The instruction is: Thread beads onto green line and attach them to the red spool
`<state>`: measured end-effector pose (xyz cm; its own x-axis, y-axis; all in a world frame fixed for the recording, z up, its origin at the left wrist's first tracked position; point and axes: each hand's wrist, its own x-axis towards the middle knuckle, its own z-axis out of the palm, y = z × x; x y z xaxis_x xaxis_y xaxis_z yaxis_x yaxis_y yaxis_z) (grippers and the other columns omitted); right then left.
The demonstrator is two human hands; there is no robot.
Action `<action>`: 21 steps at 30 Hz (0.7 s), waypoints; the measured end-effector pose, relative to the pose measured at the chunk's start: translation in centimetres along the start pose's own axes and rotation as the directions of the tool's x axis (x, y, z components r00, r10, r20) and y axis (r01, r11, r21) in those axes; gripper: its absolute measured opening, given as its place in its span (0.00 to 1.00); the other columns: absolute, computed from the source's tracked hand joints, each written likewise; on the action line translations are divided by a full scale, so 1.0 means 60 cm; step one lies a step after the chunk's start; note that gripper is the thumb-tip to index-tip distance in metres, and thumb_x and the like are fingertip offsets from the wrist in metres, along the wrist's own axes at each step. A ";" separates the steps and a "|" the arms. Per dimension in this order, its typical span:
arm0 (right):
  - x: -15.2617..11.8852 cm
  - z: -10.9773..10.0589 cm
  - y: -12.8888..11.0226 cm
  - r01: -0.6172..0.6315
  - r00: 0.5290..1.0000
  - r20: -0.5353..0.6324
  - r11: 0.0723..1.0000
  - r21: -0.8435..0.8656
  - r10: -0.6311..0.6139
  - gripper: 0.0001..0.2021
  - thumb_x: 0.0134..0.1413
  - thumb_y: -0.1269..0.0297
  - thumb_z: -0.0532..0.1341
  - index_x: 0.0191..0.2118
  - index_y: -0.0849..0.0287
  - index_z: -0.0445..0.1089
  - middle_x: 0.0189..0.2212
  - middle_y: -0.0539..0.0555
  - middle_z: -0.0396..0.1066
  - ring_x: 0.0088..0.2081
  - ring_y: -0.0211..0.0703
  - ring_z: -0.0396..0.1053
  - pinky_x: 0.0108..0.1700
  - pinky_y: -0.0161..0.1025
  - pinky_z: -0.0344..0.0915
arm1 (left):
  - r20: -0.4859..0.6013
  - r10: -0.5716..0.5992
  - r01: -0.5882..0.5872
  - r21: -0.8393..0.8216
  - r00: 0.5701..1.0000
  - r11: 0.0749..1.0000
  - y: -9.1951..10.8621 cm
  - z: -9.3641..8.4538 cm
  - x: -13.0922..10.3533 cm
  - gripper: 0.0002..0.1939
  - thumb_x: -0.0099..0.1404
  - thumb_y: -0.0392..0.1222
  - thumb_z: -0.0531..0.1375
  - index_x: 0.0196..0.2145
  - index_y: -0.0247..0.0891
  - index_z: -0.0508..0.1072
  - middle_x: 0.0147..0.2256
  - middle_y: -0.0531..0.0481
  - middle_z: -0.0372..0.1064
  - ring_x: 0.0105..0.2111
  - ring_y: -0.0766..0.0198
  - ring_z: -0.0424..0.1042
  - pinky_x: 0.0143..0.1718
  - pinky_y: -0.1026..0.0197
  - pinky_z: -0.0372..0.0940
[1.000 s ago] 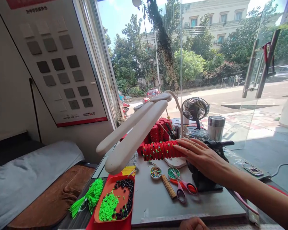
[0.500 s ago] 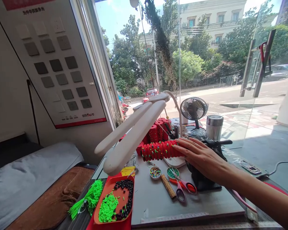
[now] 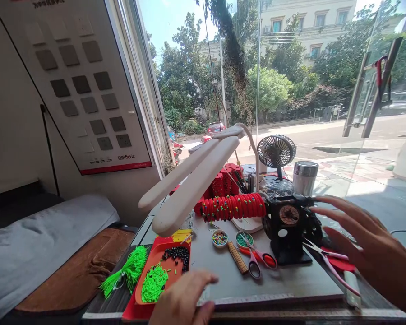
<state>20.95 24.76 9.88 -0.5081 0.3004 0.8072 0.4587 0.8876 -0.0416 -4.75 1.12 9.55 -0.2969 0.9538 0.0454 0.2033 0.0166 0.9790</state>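
My right hand is beside the black winding device, its fingers spread near the device's right side. Red cord dotted with coloured beads wraps the roll that sticks out from the device's left. At the bottom, my left hand hovers by the orange tray, fingers partly curled, thumb apart, with nothing visible in them. Bright green tubes and black beads lie in the tray. Two small dishes hold mixed beads and green beads.
Scissors and a ridged stick lie on the board. A green bundle sits left of the tray. A white lamp hangs over the board. Behind are a fan and a metal canister.
My right hand has left the red roll and moved right, past the device. My left hand has come into view at the bottom. The whole view has shifted slightly.
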 end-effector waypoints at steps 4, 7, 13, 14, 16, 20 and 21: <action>0.011 0.007 0.066 -0.218 0.975 0.069 0.972 0.087 0.213 0.15 0.59 0.57 0.47 0.49 0.53 0.60 0.49 0.62 0.62 0.52 0.60 0.59 0.51 0.57 0.56 | -0.242 0.391 -0.272 0.410 0.888 0.870 0.038 -0.044 0.113 0.29 0.56 0.47 0.60 0.55 0.47 0.59 0.58 0.47 0.53 0.60 0.50 0.47 0.58 0.50 0.47; 0.005 0.013 0.081 -0.337 0.940 0.098 0.931 0.137 0.326 0.13 0.57 0.55 0.49 0.45 0.52 0.62 0.46 0.62 0.65 0.49 0.61 0.62 0.49 0.56 0.58 | 0.015 0.413 -0.394 0.327 0.911 0.859 0.042 -0.049 0.186 0.28 0.56 0.47 0.60 0.54 0.44 0.59 0.59 0.47 0.51 0.59 0.54 0.49 0.55 0.55 0.51; -0.018 0.051 0.065 -0.531 0.845 0.194 0.827 0.184 0.499 0.24 0.51 0.48 0.54 0.47 0.61 0.62 0.39 0.61 0.68 0.40 0.55 0.68 0.36 0.49 0.66 | 0.117 0.355 -0.373 0.229 0.927 0.899 0.033 -0.051 0.217 0.22 0.60 0.47 0.56 0.52 0.42 0.59 0.43 0.50 0.66 0.37 0.63 0.66 0.40 0.62 0.61; -0.016 0.059 0.063 -0.544 0.836 0.206 0.818 0.189 0.509 0.25 0.51 0.48 0.54 0.49 0.62 0.62 0.37 0.61 0.68 0.38 0.53 0.68 0.34 0.47 0.66 | 0.127 0.343 -0.364 0.223 0.931 0.904 0.034 -0.053 0.216 0.22 0.60 0.47 0.55 0.52 0.42 0.59 0.40 0.51 0.66 0.33 0.65 0.65 0.36 0.63 0.61; -0.011 0.072 0.061 -0.562 0.824 0.218 0.803 0.199 0.523 0.25 0.51 0.49 0.54 0.49 0.63 0.62 0.37 0.60 0.67 0.36 0.51 0.68 0.32 0.44 0.65 | 0.130 0.334 -0.356 0.219 0.933 0.908 0.035 -0.054 0.215 0.23 0.61 0.47 0.55 0.52 0.43 0.59 0.38 0.52 0.65 0.32 0.65 0.64 0.36 0.63 0.60; -0.001 0.082 0.061 -0.592 0.806 0.185 0.775 0.222 0.563 0.23 0.48 0.51 0.54 0.45 0.63 0.66 0.38 0.59 0.64 0.35 0.50 0.67 0.31 0.44 0.64 | 0.111 0.354 -0.371 0.233 0.929 0.899 0.035 -0.051 0.216 0.23 0.59 0.48 0.57 0.51 0.43 0.60 0.44 0.50 0.63 0.39 0.61 0.64 0.42 0.61 0.59; 0.000 0.082 0.061 -0.594 0.804 0.180 0.771 0.230 0.566 0.23 0.48 0.51 0.53 0.44 0.62 0.66 0.38 0.59 0.64 0.36 0.51 0.66 0.31 0.44 0.64 | 0.101 0.364 -0.378 0.240 0.926 0.894 0.035 -0.050 0.216 0.23 0.58 0.48 0.58 0.50 0.42 0.60 0.45 0.50 0.62 0.41 0.60 0.63 0.44 0.60 0.58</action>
<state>19.08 29.72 6.83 -0.2804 0.8072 0.5194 0.4876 0.5859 -0.6472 -11.00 12.64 12.79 -0.1064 0.9195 0.3785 0.5182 -0.2736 0.8103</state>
